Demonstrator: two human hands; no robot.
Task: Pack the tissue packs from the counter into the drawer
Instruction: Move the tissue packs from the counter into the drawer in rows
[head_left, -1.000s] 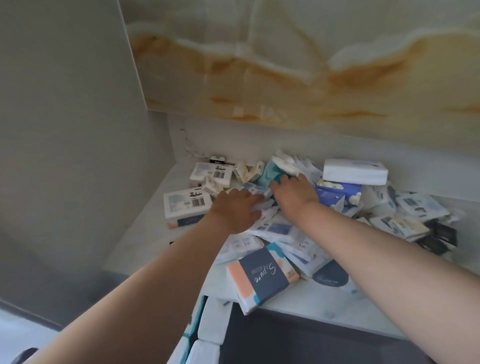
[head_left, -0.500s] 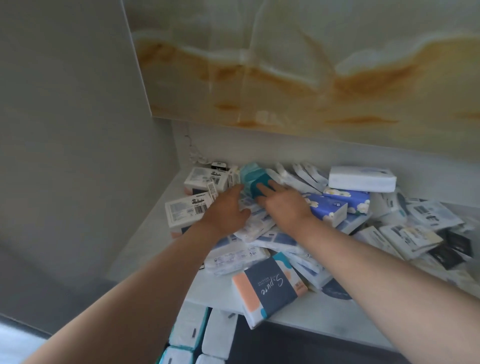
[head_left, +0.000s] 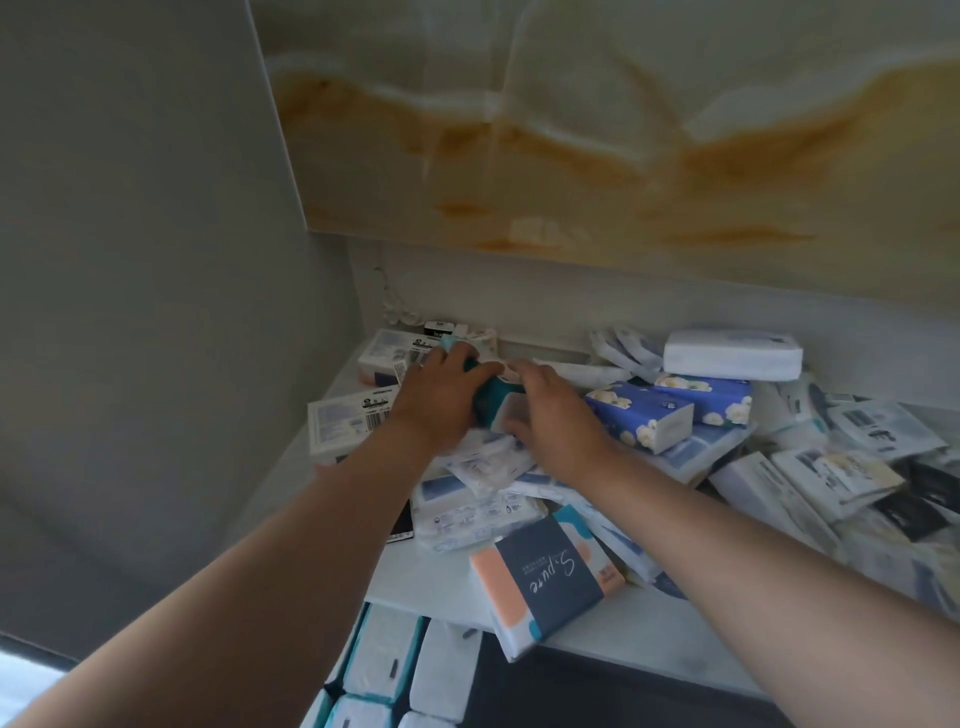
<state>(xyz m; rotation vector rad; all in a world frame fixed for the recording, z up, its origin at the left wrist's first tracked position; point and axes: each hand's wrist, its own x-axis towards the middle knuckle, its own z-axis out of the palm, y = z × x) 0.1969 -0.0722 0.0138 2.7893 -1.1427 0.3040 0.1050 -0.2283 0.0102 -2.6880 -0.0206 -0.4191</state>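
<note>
Both hands reach to the far left part of the pile on the counter (head_left: 431, 587). A teal pack (head_left: 493, 402) sits between them, on top of other packs and near the back wall. The left hand (head_left: 441, 395) has its fingers curled over the pack's left side and grips it. The right hand (head_left: 550, 415) lies against the right side with its thumb by the white end. I cannot tell if it grips or just presses. Both hands are touching the pack, so neither is nearer. The pack's long side seems to run from the back wall toward the person, tilted a bit.

The drawer (head_left: 384, 660) is low down, under the front edge of the counter, with white packs lined up inside. So the teal pack has to come back and down.

An orange and dark pack (head_left: 545, 577) hangs over the front edge, just above the drawer, and could get bumped. Blue flower packs (head_left: 644, 415) lie just right of the right hand, and a big white pack (head_left: 732, 353) sits behind them. Flat boxes with bar codes (head_left: 353, 421) lie to the left
</note>
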